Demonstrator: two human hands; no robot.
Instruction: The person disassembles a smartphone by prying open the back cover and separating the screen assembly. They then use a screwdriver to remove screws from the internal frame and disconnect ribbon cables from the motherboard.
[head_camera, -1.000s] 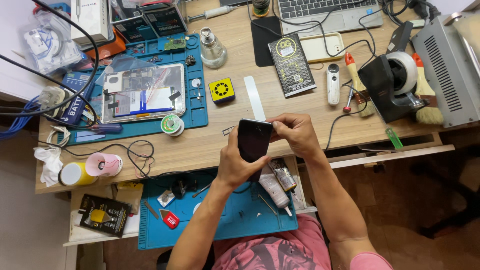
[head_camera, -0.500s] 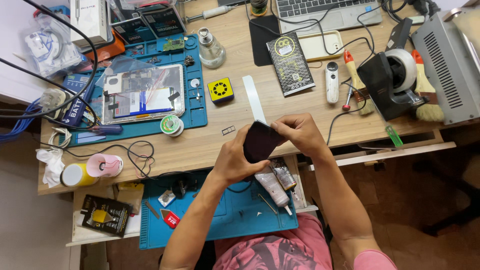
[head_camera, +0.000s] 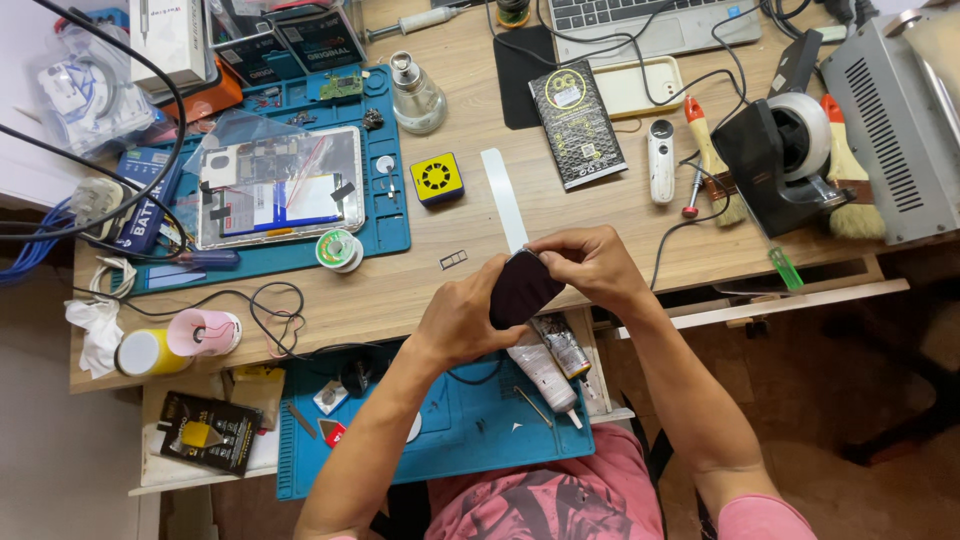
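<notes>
Both hands' grip closes on a dark smartphone (head_camera: 522, 288), left hand (head_camera: 462, 322) underneath, right hand (head_camera: 592, 265) pinching its top edge, above the wooden bench (head_camera: 420, 275).

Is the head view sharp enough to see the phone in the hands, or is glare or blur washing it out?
Head view: evenly lit, soft shadows, no glare on the dark phone; left hand and right hand sharp; wide-angle bending at the edges; top-left corner slightly overexposed.
</notes>
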